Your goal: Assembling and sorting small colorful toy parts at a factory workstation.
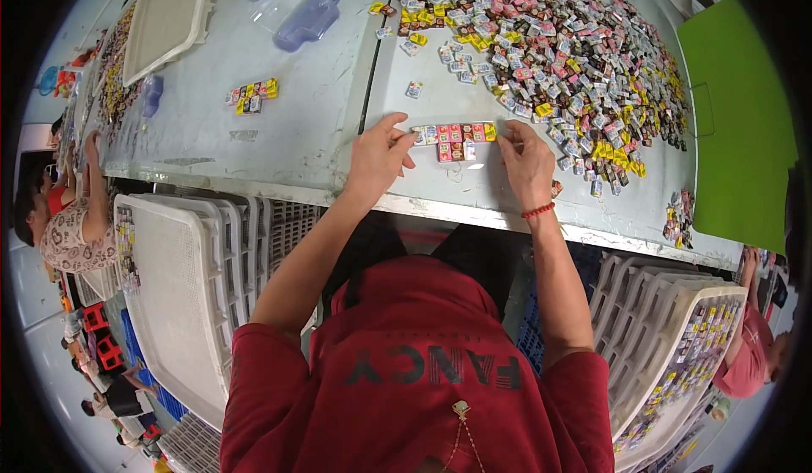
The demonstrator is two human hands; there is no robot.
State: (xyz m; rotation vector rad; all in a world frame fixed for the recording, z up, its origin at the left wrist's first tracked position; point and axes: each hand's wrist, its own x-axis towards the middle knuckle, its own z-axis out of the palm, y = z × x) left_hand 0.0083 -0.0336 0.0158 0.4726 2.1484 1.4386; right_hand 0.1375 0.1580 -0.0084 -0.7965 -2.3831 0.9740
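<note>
A flat block of small carton-shaped pieces (457,138) lies on the table in front of me. Its far row is longer, with white, pink and yellow pieces, and a shorter pink, brown and white row sits against its near side. At the block's left end is my left hand (378,157), fingers apart, the fingertips at or just beside the end piece. By the yellow right end, my right hand (528,162) has its fingers bent and slightly apart. Whether the right fingertips touch the block I cannot tell. A red bead bracelet circles my right wrist.
A big heap of loose pieces (550,59) spreads over the far right of the table. To the left lie a smaller block (252,96) and clear plastic trays (308,18). A green board (734,126) stands at right. Stacked white trays (169,278) flank me; co-workers are at both sides.
</note>
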